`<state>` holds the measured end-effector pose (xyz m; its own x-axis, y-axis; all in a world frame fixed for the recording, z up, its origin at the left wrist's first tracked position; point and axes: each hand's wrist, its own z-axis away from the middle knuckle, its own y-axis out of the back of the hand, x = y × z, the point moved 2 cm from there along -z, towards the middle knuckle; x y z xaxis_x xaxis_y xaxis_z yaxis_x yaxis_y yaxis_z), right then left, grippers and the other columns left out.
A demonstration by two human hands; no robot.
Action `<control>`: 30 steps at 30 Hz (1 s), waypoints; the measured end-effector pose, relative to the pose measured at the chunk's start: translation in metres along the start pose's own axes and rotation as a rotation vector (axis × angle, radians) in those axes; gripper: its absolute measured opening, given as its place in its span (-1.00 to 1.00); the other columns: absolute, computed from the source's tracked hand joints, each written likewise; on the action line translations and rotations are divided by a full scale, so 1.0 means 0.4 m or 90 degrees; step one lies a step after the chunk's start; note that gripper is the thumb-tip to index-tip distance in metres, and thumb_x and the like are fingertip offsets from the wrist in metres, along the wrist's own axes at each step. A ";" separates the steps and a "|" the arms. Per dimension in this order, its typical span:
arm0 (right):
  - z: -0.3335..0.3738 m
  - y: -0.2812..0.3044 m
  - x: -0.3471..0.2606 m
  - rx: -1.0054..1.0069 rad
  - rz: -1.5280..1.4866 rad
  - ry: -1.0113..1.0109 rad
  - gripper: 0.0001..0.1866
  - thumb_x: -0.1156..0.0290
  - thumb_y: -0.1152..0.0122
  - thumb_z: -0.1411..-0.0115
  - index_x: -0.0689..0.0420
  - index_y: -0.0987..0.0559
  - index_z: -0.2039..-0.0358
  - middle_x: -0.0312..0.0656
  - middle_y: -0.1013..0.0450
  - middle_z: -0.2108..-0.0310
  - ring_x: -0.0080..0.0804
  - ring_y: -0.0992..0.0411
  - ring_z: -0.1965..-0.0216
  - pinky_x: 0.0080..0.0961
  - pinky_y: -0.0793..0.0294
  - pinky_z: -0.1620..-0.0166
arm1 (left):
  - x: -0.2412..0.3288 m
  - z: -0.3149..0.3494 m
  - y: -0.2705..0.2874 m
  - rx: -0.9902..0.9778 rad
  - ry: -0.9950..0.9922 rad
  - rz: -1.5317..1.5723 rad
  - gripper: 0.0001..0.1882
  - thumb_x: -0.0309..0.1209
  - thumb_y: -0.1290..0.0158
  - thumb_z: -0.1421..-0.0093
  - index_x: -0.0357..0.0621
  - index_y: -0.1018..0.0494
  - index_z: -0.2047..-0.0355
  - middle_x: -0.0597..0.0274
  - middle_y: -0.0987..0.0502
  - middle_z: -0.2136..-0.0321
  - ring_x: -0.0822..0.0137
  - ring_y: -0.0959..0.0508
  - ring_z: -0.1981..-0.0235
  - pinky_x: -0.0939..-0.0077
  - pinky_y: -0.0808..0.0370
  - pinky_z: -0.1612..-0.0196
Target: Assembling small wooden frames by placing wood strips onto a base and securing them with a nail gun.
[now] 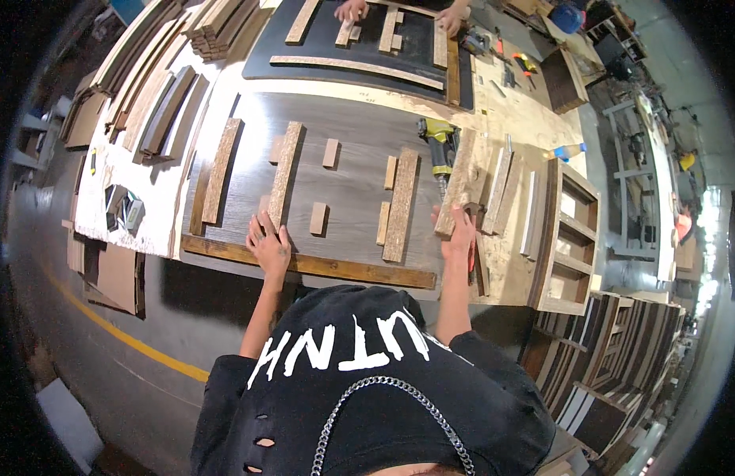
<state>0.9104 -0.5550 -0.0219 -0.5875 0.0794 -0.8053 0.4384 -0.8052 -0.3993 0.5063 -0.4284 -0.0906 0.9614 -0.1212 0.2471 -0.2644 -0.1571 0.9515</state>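
Note:
On the table in front of me lies a grey wood-grain panel [352, 159] with particleboard strips and small blocks set on it. My left hand [269, 244] rests with fingers spread at the near end of a particleboard strip [287, 170], beside a small block. My right hand [458, 236] is closed round the near end of another particleboard strip [461, 174], at the panel's right edge. A brown edge strip [320, 266] runs along the panel's near side. Small blocks [320, 218] stand between the strips. A yellow-and-black nail gun [440, 147] lies just left of the right-hand strip.
Across the table, another person's hands [352, 11] work on a dark panel [344, 59] with similar strips. Stacked strips [173, 111] lie at left near a stapler-like tool [130, 213]. At right are loose strips [502, 190], a wooden frame [570, 238] and a blue-capped bottle [568, 151].

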 end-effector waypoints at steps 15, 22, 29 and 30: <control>-0.017 0.129 -0.493 0.301 0.388 0.421 -0.66 0.37 -0.14 -0.29 0.32 -0.46 0.01 -0.09 -0.49 0.24 -0.35 -0.46 0.26 -0.40 -0.44 0.19 | -0.010 0.002 -0.007 0.041 -0.009 -0.018 -0.36 -0.19 -0.02 -0.24 -0.10 -0.17 -0.29 -0.16 -0.21 -0.24 -0.06 -0.21 -0.26 -0.03 -0.11 -0.24; 0.028 0.086 -0.317 0.153 -0.001 0.200 -0.74 0.34 -0.14 -0.28 0.25 -0.47 0.13 -0.12 -0.50 0.41 -0.32 -0.50 0.34 -0.40 -0.49 0.29 | -0.043 0.015 -0.002 0.028 0.024 -0.014 -0.37 -0.17 0.00 -0.25 -0.11 -0.19 -0.28 -0.17 -0.21 -0.24 -0.05 -0.19 -0.28 -0.02 -0.07 -0.26; 0.181 -0.135 0.050 -0.072 0.316 0.048 -0.81 0.39 -0.13 -0.30 0.28 -0.45 0.24 -0.18 -0.47 0.46 -0.41 -0.49 0.54 -0.49 -0.48 0.48 | -0.004 -0.010 0.010 0.043 -0.014 -0.001 -0.33 -0.18 -0.04 -0.18 -0.18 -0.20 -0.26 -0.16 -0.24 -0.20 -0.04 -0.19 -0.25 0.02 -0.09 -0.23; 0.194 -0.159 0.071 -0.095 0.314 0.035 -0.81 0.39 -0.13 -0.30 0.28 -0.45 0.24 -0.18 -0.47 0.46 -0.41 -0.49 0.54 -0.49 -0.48 0.48 | -0.007 -0.007 0.012 0.045 -0.008 0.001 -0.33 -0.18 -0.03 -0.18 -0.18 -0.20 -0.26 -0.17 -0.24 -0.20 -0.04 -0.18 -0.25 0.01 -0.09 -0.23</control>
<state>0.8131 -0.5471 0.0147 -0.2512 -0.2546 -0.9339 0.7486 -0.6627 -0.0207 0.5026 -0.4260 -0.0863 0.9602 -0.1335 0.2454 -0.2705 -0.2250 0.9360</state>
